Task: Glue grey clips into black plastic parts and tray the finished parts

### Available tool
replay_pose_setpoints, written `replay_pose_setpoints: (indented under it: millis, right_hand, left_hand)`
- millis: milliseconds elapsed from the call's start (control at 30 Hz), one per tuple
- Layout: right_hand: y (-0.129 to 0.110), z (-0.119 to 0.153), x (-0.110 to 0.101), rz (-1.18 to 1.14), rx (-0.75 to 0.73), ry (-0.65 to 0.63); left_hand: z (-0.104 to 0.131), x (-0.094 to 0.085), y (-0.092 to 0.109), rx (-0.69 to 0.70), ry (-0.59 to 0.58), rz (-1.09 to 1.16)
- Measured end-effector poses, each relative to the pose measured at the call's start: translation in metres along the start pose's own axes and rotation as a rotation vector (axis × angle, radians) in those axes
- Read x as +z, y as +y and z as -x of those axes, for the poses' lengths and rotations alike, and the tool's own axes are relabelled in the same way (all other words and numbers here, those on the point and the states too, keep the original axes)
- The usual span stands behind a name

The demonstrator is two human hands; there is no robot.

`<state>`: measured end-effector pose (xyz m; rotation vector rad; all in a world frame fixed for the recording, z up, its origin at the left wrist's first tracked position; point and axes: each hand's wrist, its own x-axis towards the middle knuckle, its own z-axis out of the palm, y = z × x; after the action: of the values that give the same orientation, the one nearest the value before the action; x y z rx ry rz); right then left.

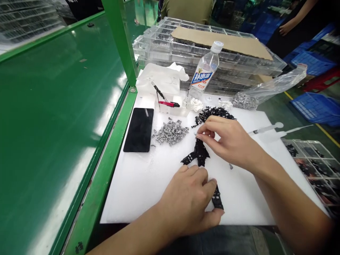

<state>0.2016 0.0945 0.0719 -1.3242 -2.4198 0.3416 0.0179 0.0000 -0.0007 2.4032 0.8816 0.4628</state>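
My right hand [225,141] is closed in a pinch, with a small light-grey piece [196,134] at its fingertips. Just below those fingertips lies a cluster of black plastic parts [201,152] with small slots. My left hand [188,198] is curled low on the white board, thumb and fingers closed around a black slotted plastic part [217,199]; its palm hides some of what lies beneath. A heap of small grey clips [172,132] is left of the right hand, and a heap of tiny black pieces [212,115] spreads behind it.
The white board [138,191] holds a phone [138,130], a clear box with pens [170,104], a bottle [204,72], a bag of grey pieces [245,101] and a syringe [267,129]. Stacked clear trays [154,46] stand behind. A green frame [106,177] borders the left.
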Motion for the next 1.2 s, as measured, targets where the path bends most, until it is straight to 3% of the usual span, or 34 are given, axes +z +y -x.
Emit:
replay_pose_setpoints:
  millis: [167, 300, 367, 467, 600, 733, 833, 1000, 1100, 1200]
  right_hand:
    - [0.002, 0.065, -0.028, 0.031, 0.033, 0.09]
    - [0.009, 0.107, -0.017, -0.004, 0.095, -0.23]
    - [0.011, 0.113, -0.01, 0.034, 0.129, -0.271]
    - [0.008, 0.101, -0.011, 0.068, 0.086, -0.162]
    - [-0.004, 0.047, -0.017, 0.072, -0.045, 0.008]
    - [-0.009, -0.006, 0.002, 0.128, -0.096, -0.162]
    - [-0.005, -0.022, 0.022, 0.139, -0.132, -0.247]
    - [0.0, -0.021, 0.03, 0.167, -0.121, -0.254]
    - [-0.003, -0.002, 0.012, 0.091, -0.088, -0.193]
    - [-0.004, 0.041, -0.013, -0.041, -0.066, -0.057]
  left_hand:
    - [0.0, -0.001, 0.0, 0.009, -0.002, 0.014]
    - [0.0, -0.003, 0.0, 0.008, -0.015, 0.009]
    - [0.0, -0.003, 0.0, 0.008, -0.015, 0.007]
    - [0.0, -0.001, 0.001, 0.015, -0.005, -0.004]
    - [0.001, 0.001, 0.001, 0.024, 0.015, -0.02]
    - [0.002, 0.001, 0.0, 0.022, 0.034, -0.008]
    - [0.0, 0.001, -0.001, 0.025, 0.022, -0.01]
    - [0.0, 0.001, -0.002, 0.046, 0.012, -0.015]
    - [0.001, 0.0, -0.002, 0.035, 0.012, -0.014]
    - [0.002, -0.002, -0.001, 0.035, 0.005, -0.019]
